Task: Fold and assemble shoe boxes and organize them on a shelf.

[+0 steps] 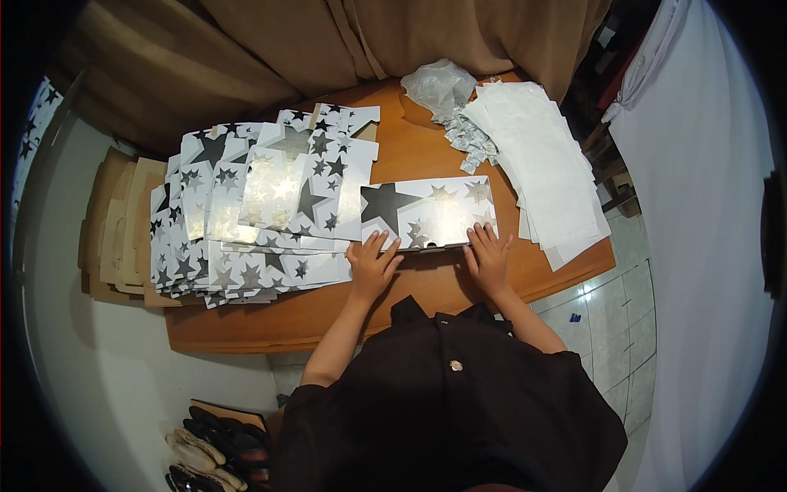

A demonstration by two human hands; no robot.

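Note:
A white cardboard box (426, 205) printed with black and grey stars lies closed on the wooden table in front of me. My left hand (374, 264) rests at its near left corner, fingers stretched out and touching the edge. At the near right corner is my right hand (489, 256), its fingers spread over the front edge and lid. Neither hand is wrapped round the box. A small dark notch shows at the middle of the front edge. Just left of the box lies a large overlapping pile of flat star-printed cardboard blanks (246, 189).
White paper sheets (537, 156) are stacked at the table's right. Beside them lie many small sachets (470, 139) and a clear plastic bag (438, 86). Brown cardboard (123, 225) leans at the left wall. Shoes (217, 447) are on the lower left. A brown curtain (328, 41) hangs behind the table.

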